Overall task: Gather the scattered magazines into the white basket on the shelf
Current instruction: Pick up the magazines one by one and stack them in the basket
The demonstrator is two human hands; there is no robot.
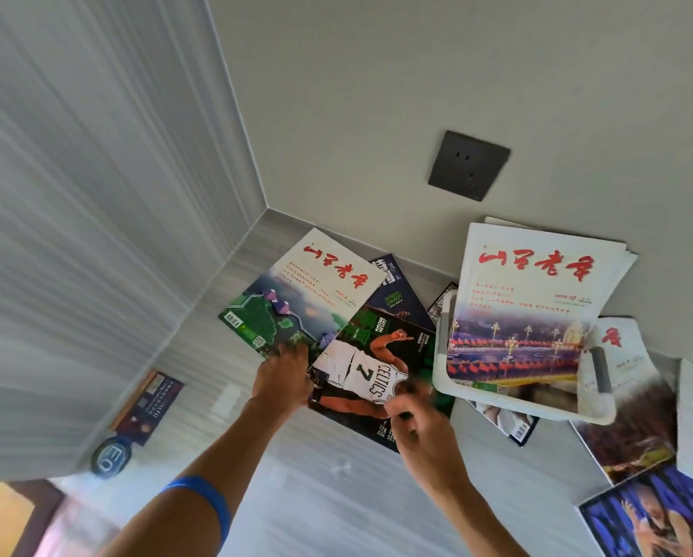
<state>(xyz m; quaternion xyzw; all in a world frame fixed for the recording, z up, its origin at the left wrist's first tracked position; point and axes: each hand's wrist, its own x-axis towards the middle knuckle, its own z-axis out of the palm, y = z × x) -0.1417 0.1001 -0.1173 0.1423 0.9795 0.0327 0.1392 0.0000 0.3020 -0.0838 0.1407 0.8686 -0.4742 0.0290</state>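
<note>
Bare shelf (337,496) lower centre: clear approach. White basket (509,400) centre-right blocked on top by an upright magazine (525,299); side wall (75,235) closes the left.

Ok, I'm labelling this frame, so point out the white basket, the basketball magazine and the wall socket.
white basket (525,403): head view, on its near rim.
basketball magazine (371,375): head view, on the jersey number.
wall socket (468,165): head view, middle of the dark plate.

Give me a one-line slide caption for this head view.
Both hands, left and right, gather the basketball magazine beside the white basket.
</note>
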